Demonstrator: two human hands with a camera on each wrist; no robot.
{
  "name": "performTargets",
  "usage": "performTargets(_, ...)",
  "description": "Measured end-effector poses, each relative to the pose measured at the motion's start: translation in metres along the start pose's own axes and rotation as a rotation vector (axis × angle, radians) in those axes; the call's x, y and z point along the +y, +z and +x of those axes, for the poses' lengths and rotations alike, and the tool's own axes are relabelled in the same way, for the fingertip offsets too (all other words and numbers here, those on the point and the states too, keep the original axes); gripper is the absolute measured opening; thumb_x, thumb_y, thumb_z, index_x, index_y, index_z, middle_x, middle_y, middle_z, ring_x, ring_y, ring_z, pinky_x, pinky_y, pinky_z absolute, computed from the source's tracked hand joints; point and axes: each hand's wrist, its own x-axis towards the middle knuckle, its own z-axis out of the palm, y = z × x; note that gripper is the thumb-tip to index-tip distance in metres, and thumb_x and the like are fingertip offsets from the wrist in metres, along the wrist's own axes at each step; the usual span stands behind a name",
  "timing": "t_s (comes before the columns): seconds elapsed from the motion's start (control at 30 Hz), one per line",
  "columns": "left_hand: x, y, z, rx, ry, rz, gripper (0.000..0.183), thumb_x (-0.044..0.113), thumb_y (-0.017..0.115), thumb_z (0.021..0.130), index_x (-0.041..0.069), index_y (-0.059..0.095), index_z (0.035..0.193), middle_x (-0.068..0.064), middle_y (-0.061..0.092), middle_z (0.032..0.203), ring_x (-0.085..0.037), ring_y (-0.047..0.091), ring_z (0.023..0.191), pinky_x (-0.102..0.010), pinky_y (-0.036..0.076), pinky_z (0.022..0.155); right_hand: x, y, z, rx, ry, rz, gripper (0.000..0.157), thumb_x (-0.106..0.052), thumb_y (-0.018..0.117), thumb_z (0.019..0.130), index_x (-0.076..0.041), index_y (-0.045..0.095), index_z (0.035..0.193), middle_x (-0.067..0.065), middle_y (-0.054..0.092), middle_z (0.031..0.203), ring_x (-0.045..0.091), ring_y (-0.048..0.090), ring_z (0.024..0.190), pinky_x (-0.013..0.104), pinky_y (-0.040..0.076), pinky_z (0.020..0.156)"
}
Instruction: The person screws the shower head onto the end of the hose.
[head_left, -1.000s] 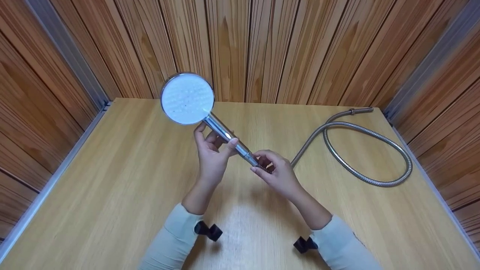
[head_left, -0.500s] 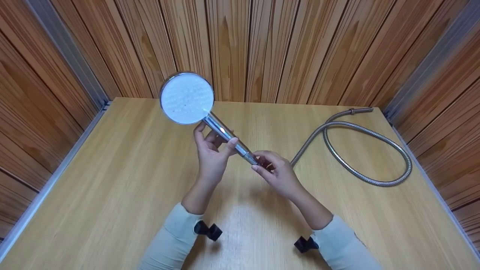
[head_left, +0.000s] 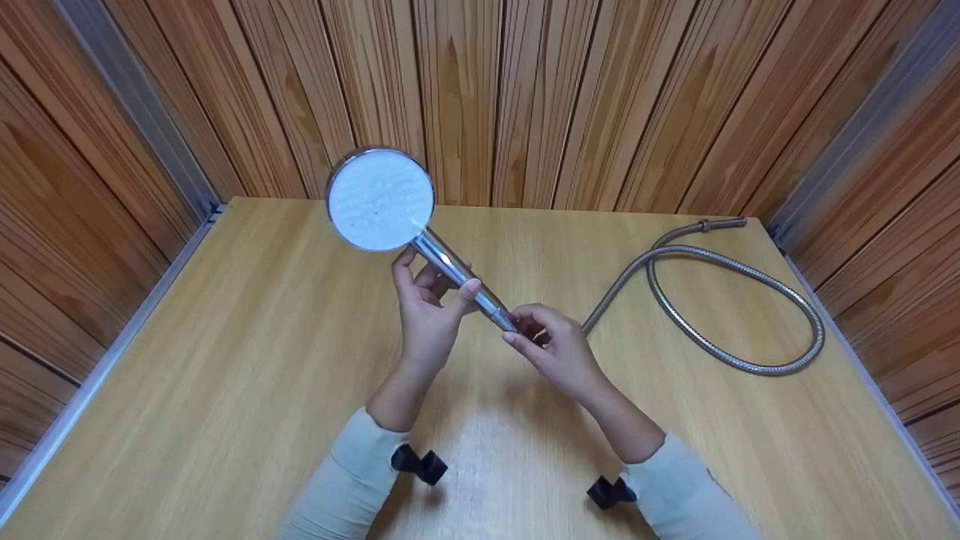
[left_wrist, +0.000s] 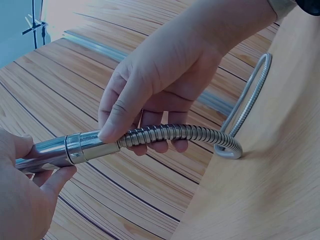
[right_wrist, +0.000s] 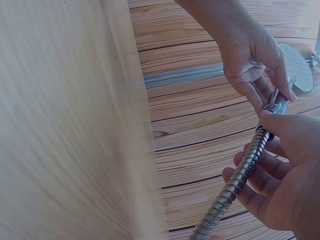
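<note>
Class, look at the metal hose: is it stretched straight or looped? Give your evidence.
Looped. In the head view, the hose crosses over itself on the right side of the table, forming a rounded ring.

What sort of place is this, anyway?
Perhaps a work booth, though I can't be sure: panelled walls on three sides of a table, metal strips in the corners, and a shower head held over the table.

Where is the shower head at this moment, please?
In the head view, the shower head is left of centre, above the left hand, which holds its handle.
</note>
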Motion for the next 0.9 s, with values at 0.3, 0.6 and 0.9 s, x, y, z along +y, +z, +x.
performTargets(0.3,-0.0011,0.0014,0.0011,-0.003,0.012,0.007,0.077,-0.003,0.068,0.088,0.013,0.016,0.143,-0.019,0.055,0.121,-0.034,0.060,0.110,-0.048,0.059,0.078,0.0002,0.0003,-0.0008,0.004,0.004,0.005,0.029,-0.023,0.072,0.089,-0.010,0.069,0.115,-0.004,0.063,0.091,0.013,0.060,0.079,0.029,0.057,0.068)
performTargets(0.6,-0.0016,0.0038,-0.0003,-0.021,-0.002,0.010,0.079,-0.001,0.068,0.089,0.015,0.014,0.144,-0.018,0.055,0.122,-0.034,0.059,0.111,-0.048,0.058,0.081,-0.0019,-0.0007,-0.0014,0.029,0.061,0.009,0.024,-0.019,0.077,0.085,-0.013,0.066,0.105,-0.006,0.064,0.088,0.013,0.060,0.076,0.029,0.058,0.067)
performTargets(0.9,-0.0032,0.0020,0.0008,-0.013,0.001,0.015,0.079,0.001,0.069,0.089,0.015,0.015,0.144,-0.018,0.056,0.122,-0.034,0.060,0.111,-0.048,0.058,0.080,-0.0017,-0.0001,-0.0018,0.014,0.061,-0.006,0.032,-0.029,0.075,0.087,-0.016,0.068,0.116,-0.006,0.063,0.090,0.013,0.060,0.077,0.030,0.058,0.067)
